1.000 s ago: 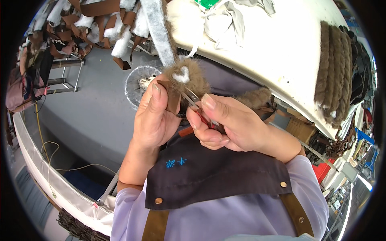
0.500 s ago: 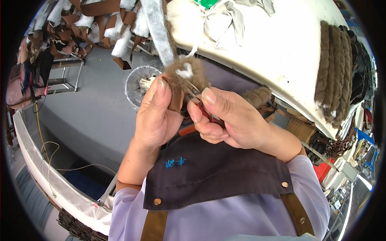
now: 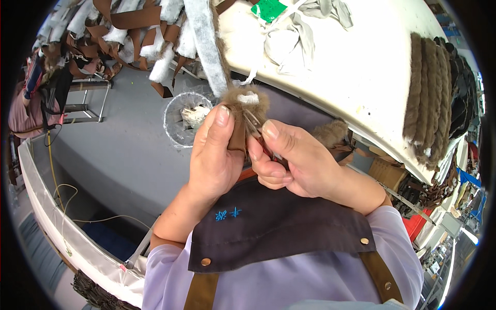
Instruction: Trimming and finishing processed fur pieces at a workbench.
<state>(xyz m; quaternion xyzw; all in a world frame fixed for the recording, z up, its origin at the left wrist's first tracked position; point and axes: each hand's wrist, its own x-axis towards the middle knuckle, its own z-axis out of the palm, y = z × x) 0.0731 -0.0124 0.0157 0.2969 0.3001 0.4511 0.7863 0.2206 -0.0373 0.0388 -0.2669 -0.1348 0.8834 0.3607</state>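
Observation:
My left hand (image 3: 214, 160) pinches a brown fur piece (image 3: 235, 97) between thumb and fingers. A brown fabric strip (image 3: 237, 138) hangs from it beside the thumb. White backing or padding (image 3: 248, 97) shows at the top of the fur. My right hand (image 3: 302, 163) grips slim metal thread snips (image 3: 251, 122) with some red at the handle. Their thin blades point up and left against the fur near my left thumb. The tips are partly lost in the fur. A long white-backed strip (image 3: 204, 44) with a fur edge runs down to the held piece.
A white-topped table (image 3: 361, 67) lies at the right, holding pale cloth (image 3: 292, 44), a green piece (image 3: 268, 9) and brown fur strips (image 3: 429, 98). Padded and brown strips (image 3: 137, 18) hang at far left. A clear-lined bin (image 3: 178, 129) stands on the floor below. A metal-framed stool (image 3: 95, 98) is at left.
Both hands have shifted slightly right with the fur piece. The fur has tilted, so its white patch looks flatter and narrower. The snips stay against the fur.

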